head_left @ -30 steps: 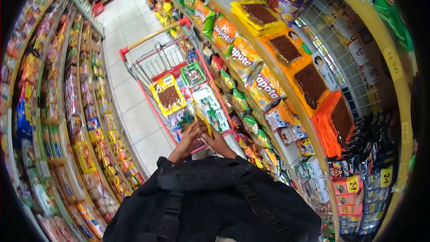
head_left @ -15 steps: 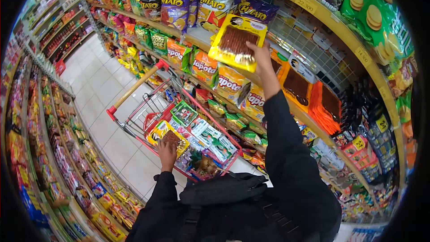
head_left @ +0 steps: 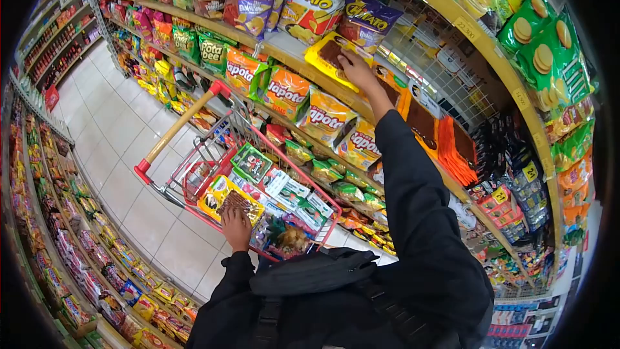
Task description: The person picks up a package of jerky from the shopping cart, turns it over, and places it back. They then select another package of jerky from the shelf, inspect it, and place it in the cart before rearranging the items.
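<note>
My right hand (head_left: 355, 70) is stretched out to the shelf, with its fingers on a yellow pack (head_left: 323, 56) with brown contents, which lies on the shelf beside the Chitato bags (head_left: 314, 10). My left hand (head_left: 236, 227) is over the shopping cart, its fingers spread on the lower edge of another yellow pack (head_left: 216, 195). That pack lies on top of goods in the cart (head_left: 333, 214), beside a green pack (head_left: 250, 162) and white-green packs (head_left: 296, 194).
Orange Tapota bags (head_left: 286, 92) fill the shelf below. Bright orange packs (head_left: 454, 155) stand to the right. A shelf of small snacks (head_left: 97, 239) runs along the left. Tiled floor (head_left: 123, 155) lies between. The cart's wooden handle (head_left: 177, 130) points up and right.
My right hand has moved from holding the yellow pack up in front of the shelf to resting on it at the shelf. The view has shifted slightly; my left hand stays on the cart's pack.
</note>
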`<state>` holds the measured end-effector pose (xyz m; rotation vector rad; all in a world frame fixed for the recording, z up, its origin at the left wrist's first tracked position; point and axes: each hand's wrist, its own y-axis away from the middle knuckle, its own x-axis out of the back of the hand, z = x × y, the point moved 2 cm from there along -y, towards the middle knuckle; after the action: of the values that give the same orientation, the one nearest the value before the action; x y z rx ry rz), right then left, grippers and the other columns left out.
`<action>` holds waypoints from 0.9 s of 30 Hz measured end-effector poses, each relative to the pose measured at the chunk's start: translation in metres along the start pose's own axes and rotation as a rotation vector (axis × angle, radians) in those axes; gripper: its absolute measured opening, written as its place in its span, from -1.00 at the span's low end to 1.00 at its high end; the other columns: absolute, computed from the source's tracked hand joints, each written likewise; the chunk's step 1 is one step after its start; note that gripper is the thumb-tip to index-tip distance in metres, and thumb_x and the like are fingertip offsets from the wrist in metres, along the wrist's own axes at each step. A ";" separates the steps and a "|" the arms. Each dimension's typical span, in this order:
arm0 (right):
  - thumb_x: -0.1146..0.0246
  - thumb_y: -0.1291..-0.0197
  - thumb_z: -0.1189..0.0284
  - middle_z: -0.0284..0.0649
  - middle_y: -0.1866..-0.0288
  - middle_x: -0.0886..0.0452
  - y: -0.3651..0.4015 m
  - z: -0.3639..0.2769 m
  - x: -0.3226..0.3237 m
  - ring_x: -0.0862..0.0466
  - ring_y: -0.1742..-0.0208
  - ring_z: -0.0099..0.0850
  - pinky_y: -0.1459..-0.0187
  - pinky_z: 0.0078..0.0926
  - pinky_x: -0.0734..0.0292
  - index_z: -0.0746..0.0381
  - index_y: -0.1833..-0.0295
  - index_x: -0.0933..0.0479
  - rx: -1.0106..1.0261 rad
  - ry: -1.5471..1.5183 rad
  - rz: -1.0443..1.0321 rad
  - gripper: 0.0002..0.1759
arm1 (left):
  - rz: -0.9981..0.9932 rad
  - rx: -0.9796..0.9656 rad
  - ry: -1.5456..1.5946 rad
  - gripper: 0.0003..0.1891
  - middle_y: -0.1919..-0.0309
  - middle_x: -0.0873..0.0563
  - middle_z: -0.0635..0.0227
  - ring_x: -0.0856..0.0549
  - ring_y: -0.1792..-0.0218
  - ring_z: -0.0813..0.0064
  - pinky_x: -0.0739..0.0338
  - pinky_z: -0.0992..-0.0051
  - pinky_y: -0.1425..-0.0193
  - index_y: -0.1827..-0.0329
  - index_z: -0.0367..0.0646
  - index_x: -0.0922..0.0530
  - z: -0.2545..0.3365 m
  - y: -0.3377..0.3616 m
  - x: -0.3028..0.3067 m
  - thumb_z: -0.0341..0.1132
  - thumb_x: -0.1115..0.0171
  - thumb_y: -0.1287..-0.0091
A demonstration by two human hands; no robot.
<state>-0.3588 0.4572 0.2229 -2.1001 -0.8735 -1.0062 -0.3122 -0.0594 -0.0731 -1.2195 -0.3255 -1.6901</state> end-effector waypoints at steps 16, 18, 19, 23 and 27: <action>0.07 -0.24 -0.33 0.12 -0.21 -0.54 -0.012 -0.051 0.000 -0.54 -0.24 0.01 -0.24 -0.17 -0.41 0.25 -0.50 -0.18 -0.217 0.350 0.000 -0.01 | -0.027 0.014 -0.010 -0.85 0.26 -0.65 0.26 -0.60 0.10 0.19 -0.46 0.22 0.02 0.24 -0.16 -0.61 -0.005 -0.001 -0.002 -0.30 -0.16 -0.26; 0.06 -0.23 -0.33 0.12 -0.31 -0.43 -0.014 -0.053 0.003 -0.45 -0.32 0.03 -0.27 -0.11 -0.37 0.24 -0.48 -0.19 -0.219 0.373 -0.006 -0.02 | -0.070 0.041 -0.008 -0.80 0.23 -0.66 0.25 -0.60 0.09 0.21 -0.46 0.24 -0.03 0.18 -0.19 -0.63 -0.007 -0.002 -0.005 -0.29 -0.17 -0.24; 0.06 -0.22 -0.33 0.12 -0.39 -0.34 -0.015 -0.053 0.005 -0.38 -0.39 0.05 -0.31 -0.06 -0.33 0.23 -0.47 -0.21 -0.235 0.398 -0.017 -0.03 | -0.094 0.055 -0.009 -0.77 0.22 -0.66 0.24 -0.60 0.08 0.22 -0.46 0.24 -0.05 0.15 -0.20 -0.64 -0.007 0.000 -0.007 -0.28 -0.18 -0.22; 0.00 -0.15 -0.38 0.10 -0.52 -0.18 -0.028 -0.053 0.015 -0.18 -0.52 0.08 -0.36 0.02 -0.25 0.26 -0.44 -0.23 -0.280 0.361 -0.115 0.03 | -0.086 0.054 -0.006 -0.77 0.24 -0.67 0.25 -0.60 0.11 0.21 -0.46 0.24 -0.04 0.15 -0.19 -0.65 -0.006 0.000 -0.005 -0.28 -0.18 -0.22; -0.04 -0.08 -0.45 0.13 -0.41 -0.32 -0.047 -0.031 0.011 -0.34 -0.43 -0.01 -0.34 -0.15 -0.28 0.32 -0.40 -0.24 -0.250 0.198 -0.149 0.12 | -0.093 0.063 -0.021 -0.77 0.26 -0.68 0.25 -0.61 0.11 0.22 -0.46 0.24 -0.03 0.16 -0.19 -0.66 -0.007 -0.001 -0.007 -0.28 -0.18 -0.21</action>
<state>-0.4029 0.4633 0.2594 -2.1137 -0.8494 -1.4405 -0.3168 -0.0596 -0.0817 -1.1921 -0.4513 -1.7339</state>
